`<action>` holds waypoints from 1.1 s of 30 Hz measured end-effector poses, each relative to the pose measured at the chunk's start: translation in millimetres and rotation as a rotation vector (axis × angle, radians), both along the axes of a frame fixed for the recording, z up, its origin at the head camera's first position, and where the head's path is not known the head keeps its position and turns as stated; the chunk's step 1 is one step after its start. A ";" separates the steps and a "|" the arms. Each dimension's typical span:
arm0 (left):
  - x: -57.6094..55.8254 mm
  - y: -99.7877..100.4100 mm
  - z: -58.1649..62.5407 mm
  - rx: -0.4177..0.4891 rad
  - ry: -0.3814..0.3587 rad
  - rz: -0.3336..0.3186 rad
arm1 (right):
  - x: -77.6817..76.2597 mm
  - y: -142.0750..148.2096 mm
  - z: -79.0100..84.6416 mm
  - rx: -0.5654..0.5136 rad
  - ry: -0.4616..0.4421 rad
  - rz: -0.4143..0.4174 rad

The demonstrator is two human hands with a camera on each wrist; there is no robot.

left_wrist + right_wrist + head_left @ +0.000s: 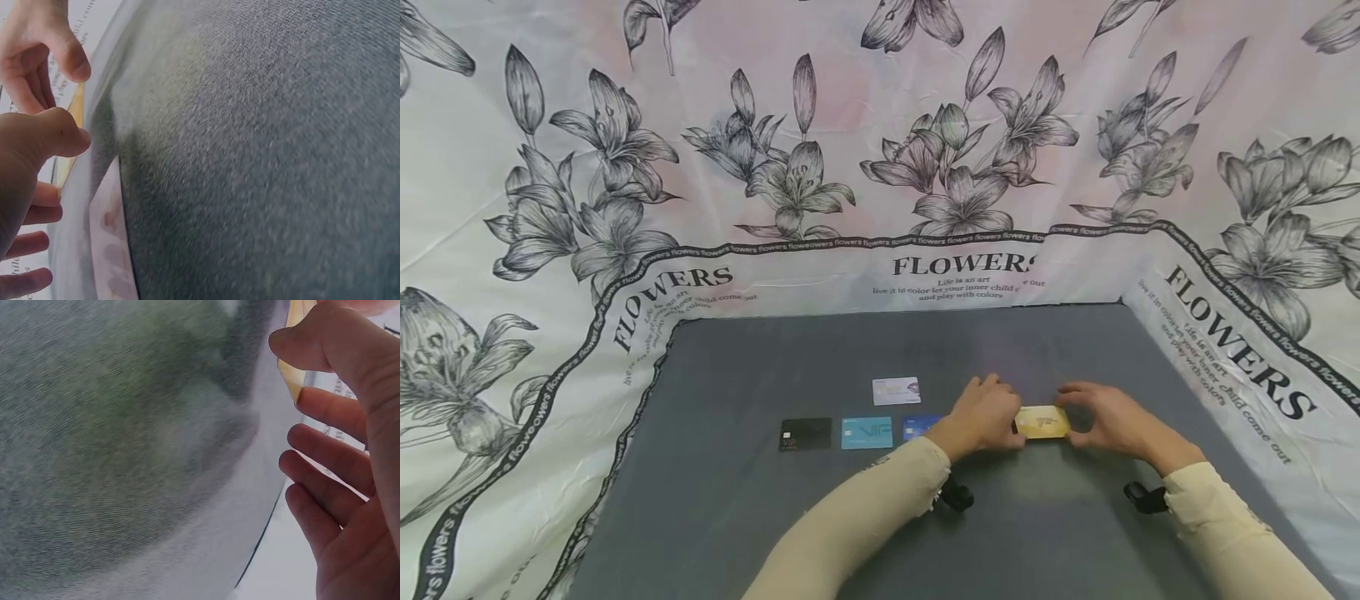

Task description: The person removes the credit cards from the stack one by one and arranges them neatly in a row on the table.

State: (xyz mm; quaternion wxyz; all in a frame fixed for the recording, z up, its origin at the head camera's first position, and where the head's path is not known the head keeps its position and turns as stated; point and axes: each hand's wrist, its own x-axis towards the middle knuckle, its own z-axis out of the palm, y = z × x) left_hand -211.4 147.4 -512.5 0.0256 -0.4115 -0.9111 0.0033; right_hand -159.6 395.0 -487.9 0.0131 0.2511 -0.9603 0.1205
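Observation:
A gold card (1042,422) is between my two hands at the right of the row. My left hand (981,417) pinches its left end between thumb and fingers, and the remaining fingers are spread in the left wrist view. At the other end my right hand (1108,421) holds the card by its edges, thumb (294,347) on the near side and index fingertip at a far corner. A blue card (919,427) is partly covered by my left hand. Close by that hand lies a pale pinkish card (112,244), hidden from the head view.
Left of the blue card lie a light blue card (867,432) and a black card (806,434). A whitish card (896,391) lies behind them. All rest on a dark grey table (722,517), bordered by flower-printed cloth (820,283).

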 end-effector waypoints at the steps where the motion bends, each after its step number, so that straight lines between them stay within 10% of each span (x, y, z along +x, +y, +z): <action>1: 0.4 1.3 -0.8 -0.001 -0.006 0.005 | 0.1 1.5 -2.0 -0.002 0.005 0.002; 33: 5.4 2.6 -12.3 0.003 -0.045 0.047 | 2.7 1.6 -22.0 -0.026 -0.043 -0.034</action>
